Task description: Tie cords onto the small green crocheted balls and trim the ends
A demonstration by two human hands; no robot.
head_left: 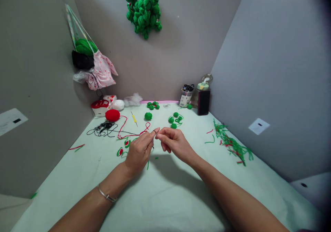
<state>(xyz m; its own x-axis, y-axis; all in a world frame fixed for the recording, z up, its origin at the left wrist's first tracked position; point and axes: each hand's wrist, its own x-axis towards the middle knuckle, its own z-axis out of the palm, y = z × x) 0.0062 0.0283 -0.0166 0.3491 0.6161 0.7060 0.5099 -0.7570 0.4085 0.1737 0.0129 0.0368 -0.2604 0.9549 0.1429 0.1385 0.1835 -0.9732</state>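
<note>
Over the middle of the pale green table, my left hand (139, 150) is closed, with dark yarn (155, 132) at its raised index fingertip. My right hand (176, 143) pinches at that fingertip, its thumb and index finger pressed together on the dark strand. Small green and red crocheted pieces (120, 151) lie just left of my left hand. Red yarn runs from a red ball (112, 115) toward my hands. A tangle of black yarn (103, 128) rests below the ball, and a yellow-handled crochet hook (134, 118) lies beyond it.
Green balls (148, 116) and a looped group (176, 119) lie beyond my hands. Yarn scraps (232, 144) spread at the right. A pen cup (185, 98), bottle (203, 86) and dark phone (203, 102) stand at the back. Bags (102, 70) and a green cluster (144, 13) hang above.
</note>
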